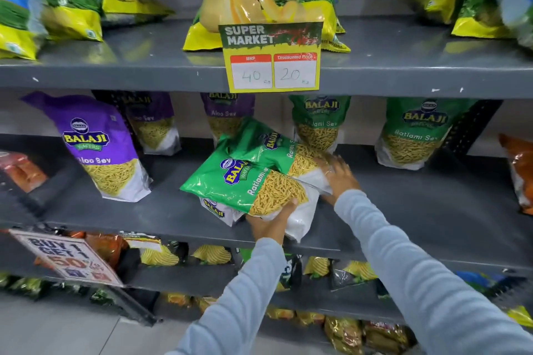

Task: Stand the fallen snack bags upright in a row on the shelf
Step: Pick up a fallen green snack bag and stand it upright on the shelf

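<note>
On the middle gray shelf (403, 210), three shiny green snack bags lie tipped over in a pile. The front green bag (248, 184) leans to the left, and thin yellow sticks show through its clear window. Its white bottom end hangs a little past the near edge of the shelf. The left hand (271, 225) holds this bag from below at its bottom end, with the thumb pressed on the clear window. The other fingers are hidden under the bag.

A second green bag (265, 144) lies behind it, also tipped to the left. The right hand (340, 173) rests flat on the white lower end of this bag with its fingers spread. Only a small white corner of the third bag (215, 207) peeks out under the front bag.

To the left, a purple bag (98, 147) stands up near the front. Farther back, two more purple bags and two green bags stand in a row. A yellow price card (272, 57) hangs from the smooth gray shelf above. Both sleeves are soft and light blue.
</note>
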The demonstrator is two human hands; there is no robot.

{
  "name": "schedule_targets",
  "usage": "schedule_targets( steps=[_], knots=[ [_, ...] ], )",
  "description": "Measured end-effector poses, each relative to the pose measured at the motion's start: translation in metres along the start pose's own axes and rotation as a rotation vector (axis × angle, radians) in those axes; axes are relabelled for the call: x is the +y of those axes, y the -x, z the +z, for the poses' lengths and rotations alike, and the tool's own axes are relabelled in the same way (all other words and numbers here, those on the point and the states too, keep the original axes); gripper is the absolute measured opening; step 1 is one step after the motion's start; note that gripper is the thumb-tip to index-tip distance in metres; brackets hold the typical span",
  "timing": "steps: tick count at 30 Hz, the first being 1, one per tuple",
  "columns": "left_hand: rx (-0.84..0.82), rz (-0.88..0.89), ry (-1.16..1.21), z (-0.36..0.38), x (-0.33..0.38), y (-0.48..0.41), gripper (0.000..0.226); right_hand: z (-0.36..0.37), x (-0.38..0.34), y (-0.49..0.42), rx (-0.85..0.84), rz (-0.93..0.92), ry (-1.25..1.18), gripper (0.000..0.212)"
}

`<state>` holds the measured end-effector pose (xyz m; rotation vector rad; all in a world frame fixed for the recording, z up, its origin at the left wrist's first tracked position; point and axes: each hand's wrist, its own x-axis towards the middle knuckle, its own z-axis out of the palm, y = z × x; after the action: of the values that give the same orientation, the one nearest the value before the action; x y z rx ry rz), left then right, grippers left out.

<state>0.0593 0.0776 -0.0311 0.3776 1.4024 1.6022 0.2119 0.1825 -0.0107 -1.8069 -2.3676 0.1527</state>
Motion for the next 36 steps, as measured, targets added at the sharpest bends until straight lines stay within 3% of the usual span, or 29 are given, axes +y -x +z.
schedule_targets(
  steps=[5, 10, 15, 18, 20, 22, 24, 26, 27, 28, 30, 36],
  knots=[
    [-0.041, 0.012, -0.050, -0.012, 0.003, -0.001, 0.082, 0.004, -0.009, -0.008, 0.004, 0.016, -0.041, 0.090],
    [-0.021, -0.098, -0.096, -0.051, 0.012, 0.040, 0.074, 0.007, -0.015, -0.008, 0.011, 0.045, -0.061, 0.093],
    [-0.032, 0.084, -0.068, -0.102, 0.026, 0.075, 0.076, 0.004, -0.022, -0.003, -0.018, 0.043, 0.034, 0.094],
    [-0.122, 0.089, -0.095, -0.127, 0.042, 0.078, 0.064, -0.001, -0.030, 0.006, 0.128, 0.038, 0.071, 0.099],
    [-0.185, 0.037, -0.113, -0.136, 0.053, 0.073, 0.063, -0.007, -0.048, 0.030, 0.252, 0.107, -0.289, 0.087],
    [-0.232, -0.034, -0.113, -0.142, 0.059, 0.067, 0.069, -0.011, -0.072, 0.070, 0.254, 0.258, -0.925, 0.058],
    [-0.286, -0.113, -0.122, -0.146, 0.062, 0.063, 0.069, -0.004, -0.097, 0.112, 0.012, 0.406, -1.315, 0.025],
    [-0.351, -0.159, -0.154, -0.150, 0.065, 0.062, 0.070, 0.003, -0.115, 0.149, -0.270, 0.462, -1.408, 0.045],
    [-0.383, -0.174, -0.181, -0.151, 0.067, 0.062, 0.070, 0.007, -0.119, 0.163, -0.326, 0.439, -1.421, 0.055],
    [-0.422, -0.188, -0.205, -0.153, 0.068, 0.063, 0.068, 0.007, -0.123, 0.177, -0.324, 0.424, -1.429, 0.055],
    [-0.504, -0.216, -0.223, -0.155, 0.068, 0.065, 0.063, 0.008, -0.125, 0.201, -0.279, 0.355, -1.454, 0.036],
    [-0.667, -0.257, -0.218, -0.159, 0.065, 0.080, 0.051, -0.001, -0.124, 0.238, -0.161, 0.339, -1.415, 0.082]
  ],
)
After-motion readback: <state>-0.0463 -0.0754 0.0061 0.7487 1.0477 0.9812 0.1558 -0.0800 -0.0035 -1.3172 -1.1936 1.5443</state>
